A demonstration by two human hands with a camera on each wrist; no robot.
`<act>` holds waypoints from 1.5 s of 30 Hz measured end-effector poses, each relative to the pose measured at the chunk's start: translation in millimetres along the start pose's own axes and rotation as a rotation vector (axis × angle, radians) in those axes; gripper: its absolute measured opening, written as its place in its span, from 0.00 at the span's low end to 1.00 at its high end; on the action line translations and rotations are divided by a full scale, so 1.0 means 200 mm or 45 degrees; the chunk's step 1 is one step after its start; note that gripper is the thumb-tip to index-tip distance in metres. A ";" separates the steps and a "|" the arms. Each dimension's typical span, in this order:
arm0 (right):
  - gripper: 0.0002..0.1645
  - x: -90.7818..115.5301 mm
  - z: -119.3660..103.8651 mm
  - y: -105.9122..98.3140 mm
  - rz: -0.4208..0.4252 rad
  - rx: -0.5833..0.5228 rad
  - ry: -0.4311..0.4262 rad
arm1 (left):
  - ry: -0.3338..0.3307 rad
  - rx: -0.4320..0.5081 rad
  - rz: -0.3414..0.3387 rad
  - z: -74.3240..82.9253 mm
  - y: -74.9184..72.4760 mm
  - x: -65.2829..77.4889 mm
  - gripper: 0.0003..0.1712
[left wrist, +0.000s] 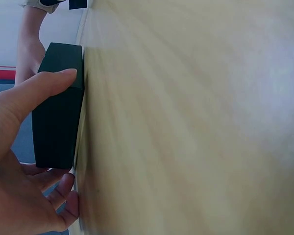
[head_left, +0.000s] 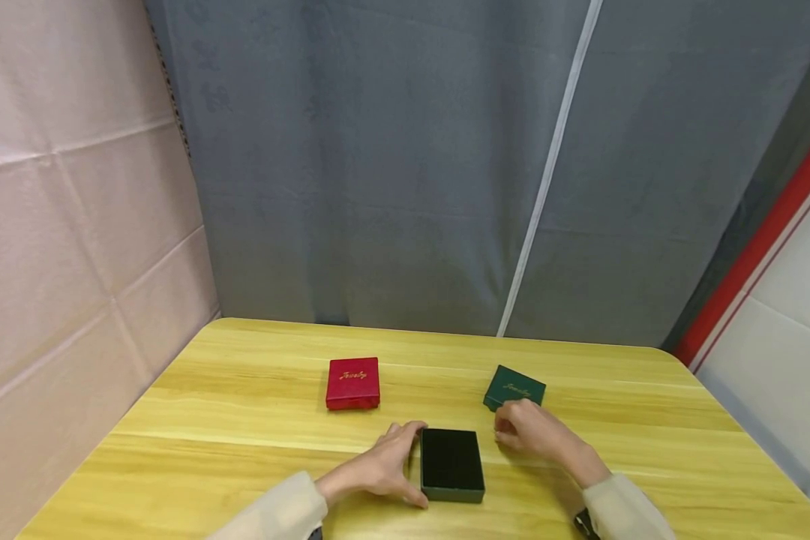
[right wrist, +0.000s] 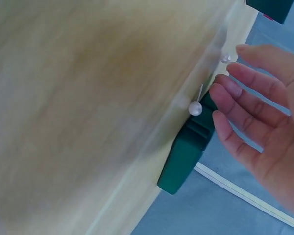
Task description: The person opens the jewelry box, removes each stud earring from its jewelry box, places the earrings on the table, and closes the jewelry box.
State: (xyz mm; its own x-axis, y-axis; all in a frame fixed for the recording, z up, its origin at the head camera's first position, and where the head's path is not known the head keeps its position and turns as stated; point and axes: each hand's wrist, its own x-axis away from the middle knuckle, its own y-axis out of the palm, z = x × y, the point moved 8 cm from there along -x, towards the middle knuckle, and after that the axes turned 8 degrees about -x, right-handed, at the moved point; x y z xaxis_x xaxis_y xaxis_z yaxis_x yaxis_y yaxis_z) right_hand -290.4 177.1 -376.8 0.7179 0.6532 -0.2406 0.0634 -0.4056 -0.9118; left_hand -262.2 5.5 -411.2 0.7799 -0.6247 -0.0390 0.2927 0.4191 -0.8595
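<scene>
My left hand (head_left: 387, 466) grips a dark green jewelry box base (head_left: 452, 495), thumb at its near corner and fingers along the far end. A black inner surface shows on top of the base. To its right, my right hand (head_left: 528, 433) is low over the table by a green lid marked "Jewelry" (head_left: 515, 387). In the right wrist view, a small pearl (right wrist: 226, 58) shows right at the thumb and index fingertips, which stand slightly apart. Nearer the camera is a pearl stud earring (right wrist: 195, 108) with a thin metal post, in front of the lid.
A red box marked "Jewelry" (head_left: 353, 383) sits farther back, left of the middle of the wooden table (head_left: 256, 375). Behind the table hangs a grey curtain (head_left: 378, 165). Pale panels stand along the left side.
</scene>
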 end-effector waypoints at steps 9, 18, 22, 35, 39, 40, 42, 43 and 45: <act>0.03 0.00 0.02 -0.09 0.105 0.053 0.002 | 0.000 -0.006 0.001 -0.01 0.00 -0.01 0.56; 0.09 0.00 0.07 -0.15 0.145 0.142 0.082 | 0.000 -0.007 0.007 -0.01 0.00 0.00 0.56; 0.13 0.00 0.10 -0.16 0.150 0.151 0.131 | -0.002 -0.005 0.003 -0.01 0.01 0.00 0.56; 0.39 0.01 0.29 -0.15 0.096 0.089 0.414 | 0.006 -0.006 0.006 -0.01 0.01 0.00 0.56; 0.51 0.02 0.33 -0.13 0.041 0.018 0.510 | 0.003 -0.014 0.005 -0.01 0.01 0.00 0.56; 0.53 0.02 0.34 -0.12 0.032 -0.004 0.527 | 0.002 -0.015 0.005 -0.01 0.01 0.00 0.56; 0.58 0.03 0.37 -0.10 0.017 -0.040 0.556 | 0.004 -0.019 0.007 -0.01 0.01 0.00 0.56; 0.59 0.03 0.38 -0.09 0.010 -0.055 0.563 | 0.005 -0.020 0.009 -0.01 0.01 0.00 0.56; 0.62 0.03 0.40 -0.08 0.014 -0.040 0.545 | 0.006 -0.020 0.011 -0.01 0.01 0.00 0.56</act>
State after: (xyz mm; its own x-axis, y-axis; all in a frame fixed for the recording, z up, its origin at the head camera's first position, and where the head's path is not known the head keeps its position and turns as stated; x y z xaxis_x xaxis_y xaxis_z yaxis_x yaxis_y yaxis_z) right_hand -342.9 239.1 -391.3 0.9411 0.3275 -0.0842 0.0710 -0.4348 -0.8977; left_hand -262.7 5.9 -414.1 0.7795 -0.6245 -0.0488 0.2774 0.4140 -0.8670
